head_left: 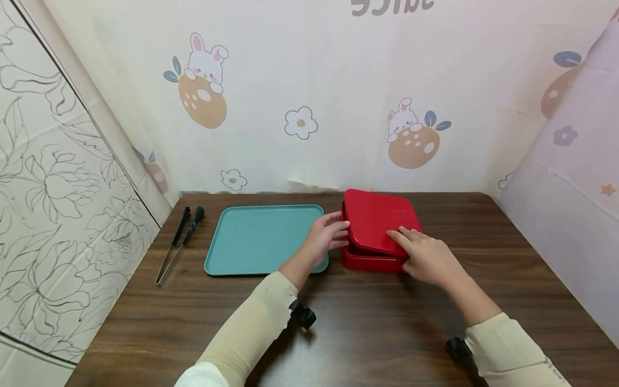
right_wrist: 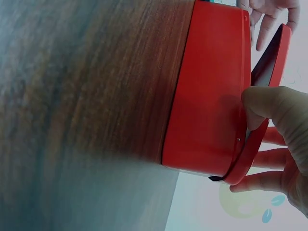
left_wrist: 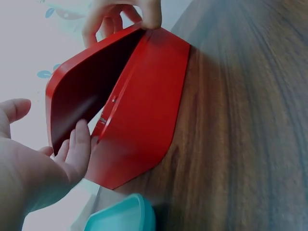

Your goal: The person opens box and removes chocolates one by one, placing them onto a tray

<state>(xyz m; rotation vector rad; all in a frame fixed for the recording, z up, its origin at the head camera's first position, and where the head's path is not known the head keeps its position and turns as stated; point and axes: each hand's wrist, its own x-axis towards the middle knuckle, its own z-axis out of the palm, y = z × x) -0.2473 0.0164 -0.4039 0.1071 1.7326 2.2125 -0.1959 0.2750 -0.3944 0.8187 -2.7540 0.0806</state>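
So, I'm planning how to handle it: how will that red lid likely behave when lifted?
Probably stiff: the red lid looks flat though tilted, its left end raised off the red box. Its smooth, shiny face may be slippery. With the right hand gripping near its right end, it might tip if lifted from there alone.

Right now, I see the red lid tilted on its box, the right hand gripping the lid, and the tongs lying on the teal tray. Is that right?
Not quite: the tongs lie on the table, left of the teal tray, as the head view shows. The rest stands: the red lid is tilted on its box and the right hand grips it.
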